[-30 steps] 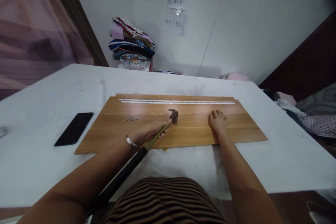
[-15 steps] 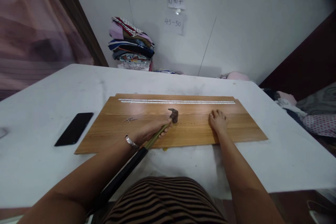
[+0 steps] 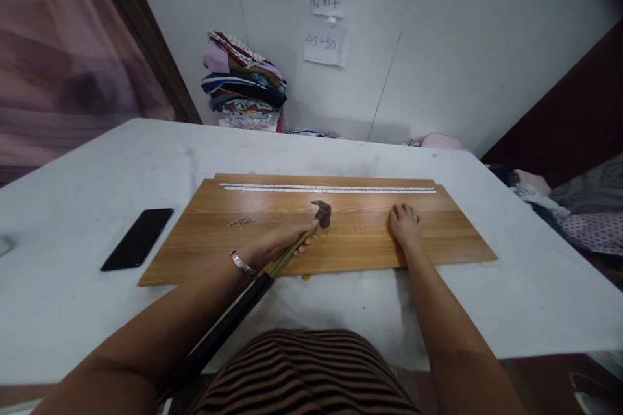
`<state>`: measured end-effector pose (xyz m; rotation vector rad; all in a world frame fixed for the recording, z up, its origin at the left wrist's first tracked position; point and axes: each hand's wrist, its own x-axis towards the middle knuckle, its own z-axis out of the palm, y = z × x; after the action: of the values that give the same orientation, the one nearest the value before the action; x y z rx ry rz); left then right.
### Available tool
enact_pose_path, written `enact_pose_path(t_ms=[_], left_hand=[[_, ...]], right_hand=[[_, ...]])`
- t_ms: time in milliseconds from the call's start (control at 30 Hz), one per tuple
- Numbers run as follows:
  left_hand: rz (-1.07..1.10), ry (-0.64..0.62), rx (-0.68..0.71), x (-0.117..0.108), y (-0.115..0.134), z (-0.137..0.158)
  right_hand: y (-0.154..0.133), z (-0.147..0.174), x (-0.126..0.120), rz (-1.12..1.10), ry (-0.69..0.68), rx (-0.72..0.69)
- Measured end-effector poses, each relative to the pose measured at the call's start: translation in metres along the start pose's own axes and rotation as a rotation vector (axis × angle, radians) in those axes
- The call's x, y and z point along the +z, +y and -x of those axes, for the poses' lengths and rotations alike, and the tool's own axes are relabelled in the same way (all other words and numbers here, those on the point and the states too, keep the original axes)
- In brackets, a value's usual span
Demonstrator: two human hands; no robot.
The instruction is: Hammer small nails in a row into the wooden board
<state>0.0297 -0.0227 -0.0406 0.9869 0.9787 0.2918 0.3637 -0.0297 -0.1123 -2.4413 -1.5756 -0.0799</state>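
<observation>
A claw hammer is gripped near its head by my left hand; its long dark-ended handle runs back under my forearm. The hammer head rests over the wooden board, at the left end of a row of small dark dots, perhaps nail heads or holes. My right hand lies on the board to the right of that row, palm down with fingers slightly bent, holding nothing. To the left of my left hand, a small heap of nails lies on the board.
Two white measuring strips run along the board's far side. A black phone lies left of the board on the white table. Folded clothes are stacked against the wall, beside two paper notes. More fabric lies at right.
</observation>
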Motion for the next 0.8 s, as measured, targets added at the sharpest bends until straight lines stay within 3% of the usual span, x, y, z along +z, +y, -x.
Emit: enact_pose_path(t_ms=[267, 800], left_hand=[[-0.01, 0.037, 0.006, 0.0006, -0.0038, -0.0023], [0.007, -0.004, 0.016, -0.0019, -0.0044, -0.0036]], right_hand=[[-0.0002, -0.0008, -0.0019, 0.007, -0.025, -0.002], [0.001, -0.0011, 0.0006, 0.006, 0.005, -0.003]])
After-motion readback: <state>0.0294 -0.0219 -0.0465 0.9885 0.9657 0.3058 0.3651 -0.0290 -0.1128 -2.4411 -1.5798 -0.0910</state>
